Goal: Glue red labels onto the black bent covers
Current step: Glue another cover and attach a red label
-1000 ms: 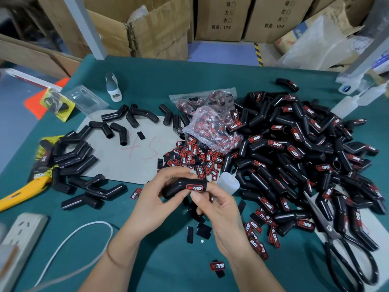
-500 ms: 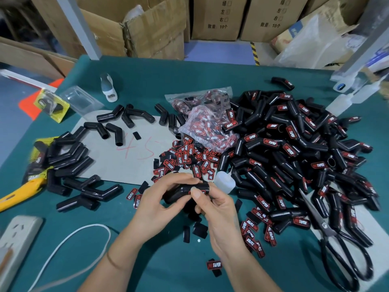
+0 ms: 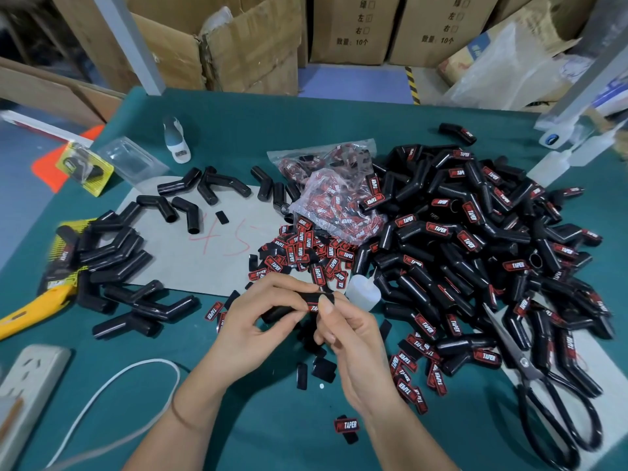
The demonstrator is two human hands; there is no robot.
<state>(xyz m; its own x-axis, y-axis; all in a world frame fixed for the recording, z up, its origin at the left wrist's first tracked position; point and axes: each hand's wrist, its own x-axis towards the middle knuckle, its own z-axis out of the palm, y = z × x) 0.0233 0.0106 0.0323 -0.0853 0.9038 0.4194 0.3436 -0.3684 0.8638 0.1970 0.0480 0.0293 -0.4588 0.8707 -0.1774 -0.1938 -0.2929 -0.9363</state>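
Two clear plastic bags [image 3: 334, 202] of red labels lie just beyond the loose red-and-black labels [image 3: 302, 253] on the green table [image 3: 238, 130]. Nearer than those labels, the left hand [image 3: 251, 321] and right hand [image 3: 343, 334] together grip one black bent rubber cover [image 3: 289, 309]; the right thumb presses its red label [image 3: 312, 307]. One white glue bottle [image 3: 363, 292] stands just right of the hands.

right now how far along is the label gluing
Done: the big pile of labelled covers on the right. In hand: left hand grips one cover while right hand presses its red label. Left: bare covers and loose labels.
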